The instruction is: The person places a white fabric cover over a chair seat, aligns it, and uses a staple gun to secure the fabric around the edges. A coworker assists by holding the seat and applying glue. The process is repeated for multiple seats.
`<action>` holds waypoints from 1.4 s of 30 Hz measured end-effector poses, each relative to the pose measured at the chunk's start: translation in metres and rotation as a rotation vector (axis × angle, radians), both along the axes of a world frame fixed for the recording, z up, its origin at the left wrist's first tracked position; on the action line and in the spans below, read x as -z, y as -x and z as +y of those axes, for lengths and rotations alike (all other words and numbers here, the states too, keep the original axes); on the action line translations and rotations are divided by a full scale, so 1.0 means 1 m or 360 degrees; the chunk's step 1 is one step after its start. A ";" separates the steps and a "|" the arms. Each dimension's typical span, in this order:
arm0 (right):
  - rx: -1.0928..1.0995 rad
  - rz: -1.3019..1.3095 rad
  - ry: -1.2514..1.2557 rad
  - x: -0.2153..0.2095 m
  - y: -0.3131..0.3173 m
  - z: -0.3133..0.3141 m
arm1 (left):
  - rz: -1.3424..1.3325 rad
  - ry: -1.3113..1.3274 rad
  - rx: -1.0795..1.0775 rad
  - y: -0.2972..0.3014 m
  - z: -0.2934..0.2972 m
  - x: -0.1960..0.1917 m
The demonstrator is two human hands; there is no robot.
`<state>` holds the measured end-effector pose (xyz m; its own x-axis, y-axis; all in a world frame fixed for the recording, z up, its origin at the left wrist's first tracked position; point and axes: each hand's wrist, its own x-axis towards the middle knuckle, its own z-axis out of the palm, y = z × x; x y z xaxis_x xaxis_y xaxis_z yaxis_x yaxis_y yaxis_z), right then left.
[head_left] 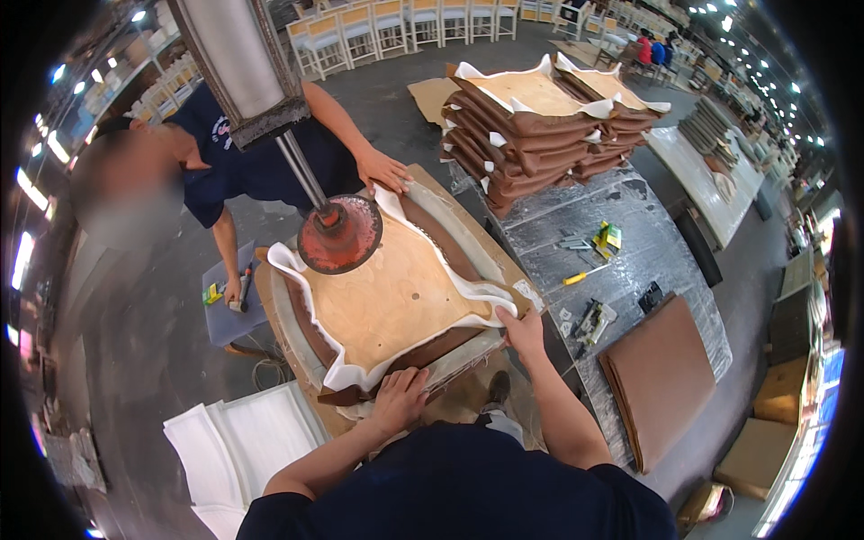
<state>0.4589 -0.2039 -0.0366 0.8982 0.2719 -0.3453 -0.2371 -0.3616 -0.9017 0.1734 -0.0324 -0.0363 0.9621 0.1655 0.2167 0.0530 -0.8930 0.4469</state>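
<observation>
In front of me a plywood seat board [391, 292] lies inside a padded frame [463, 234]. White padding [315, 297] and a brown cover [441, 346] rise around its edges. A round red press plate [340, 236] on a metal rod bears on the board's far left part. My left hand [400, 400] rests on the near edge, its fingers laid over the brown cover. At the near right corner my right hand [522, 335] grips the cover and padding, thumb on top. Across from me a co-worker's hand [382, 169] lies on the far edge; their other hand holds a dark-handled tool.
To the right, a plastic-covered table [648, 211] carries a tall stack of brown-covered seats [531, 126], a yellow screwdriver [585, 273], a staple gun [594, 319] and folded brown material [661, 378]. White foam sheets [247, 441] lie at lower left. The press cylinder [236, 63] hangs overhead.
</observation>
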 end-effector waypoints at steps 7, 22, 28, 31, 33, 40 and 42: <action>-0.0342 -0.0589 0.0063 0.012 -0.017 0.013 | -0.0093 -0.0286 -0.0359 -0.019 -0.029 0.007; -0.0386 -0.0454 -0.0242 -0.023 -0.037 -0.005 | -0.0051 -0.0134 -0.0340 -0.038 -0.041 0.002; -0.0678 0.0314 -0.0688 -0.025 -0.046 -0.054 | -0.0153 -0.0063 -0.0117 -0.064 -0.056 -0.011; -0.0344 0.0337 -0.0578 0.000 -0.065 -0.117 | 0.0095 -0.0140 -0.0043 -0.068 -0.060 -0.008; -0.0076 0.0194 -0.0092 0.036 -0.080 -0.176 | 0.0283 -0.0213 -0.0021 -0.071 -0.059 -0.015; 0.0563 0.0067 0.1003 0.151 -0.147 -0.370 | 0.0698 -0.0304 -0.0215 -0.076 -0.077 -0.020; 0.0612 0.0134 0.1178 0.161 -0.180 -0.399 | 0.0718 -0.0266 -0.0238 -0.089 -0.087 -0.016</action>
